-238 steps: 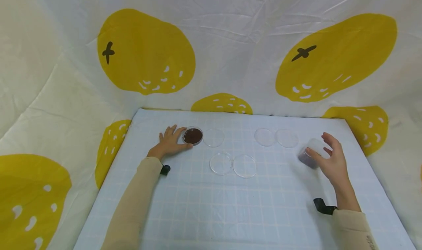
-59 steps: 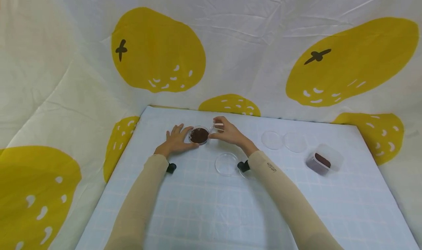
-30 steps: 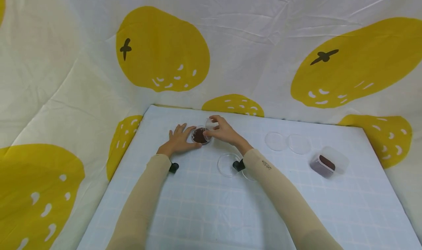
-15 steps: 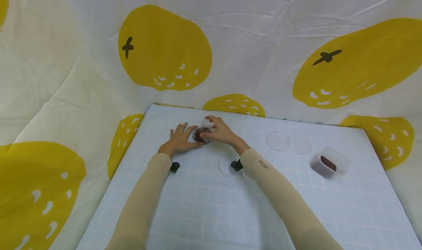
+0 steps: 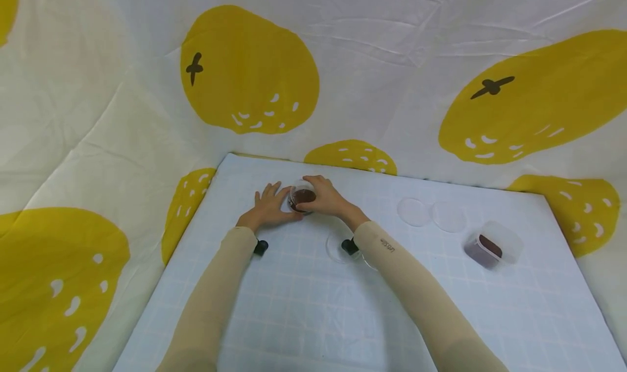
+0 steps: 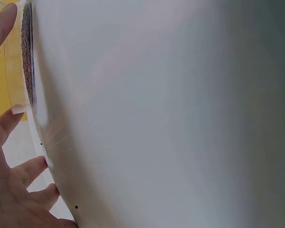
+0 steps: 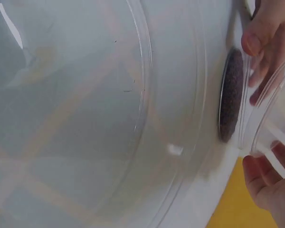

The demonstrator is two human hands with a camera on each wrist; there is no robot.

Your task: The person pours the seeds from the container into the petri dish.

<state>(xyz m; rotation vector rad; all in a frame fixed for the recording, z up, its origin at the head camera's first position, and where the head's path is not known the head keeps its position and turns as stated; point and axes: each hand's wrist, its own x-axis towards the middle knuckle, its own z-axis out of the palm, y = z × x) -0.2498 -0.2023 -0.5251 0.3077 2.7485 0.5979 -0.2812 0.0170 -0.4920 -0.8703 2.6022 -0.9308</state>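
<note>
A clear petri dish point(image 5: 292, 205) with dark brown granules lies on the table at the back left. My left hand point(image 5: 269, 207) grips its left side, thumb and index finger spread round the rim. In the left wrist view the granules point(image 6: 27, 61) show through the dish wall. My right hand point(image 5: 329, 199) pinches a clear petri dish lid point(image 5: 305, 188) by its edges, right above the dish. Seen from the right wrist, the lid point(image 7: 268, 110) tilts over the filled dish point(image 7: 231, 95), with its lower edge close to the rim.
A clear box point(image 5: 485, 249) of brown granules leans at the right. Two clear round dish pieces, one point(image 5: 413, 212) beside the other point(image 5: 449, 217), lie at the back right. Another pair point(image 5: 337, 247) lies in front, partly hidden by my right wrist.
My right hand let go of the box, took up the lid lying right of the filled dish and brought it left over the dish, tilting it flatter. My left hand stayed at the dish.
</note>
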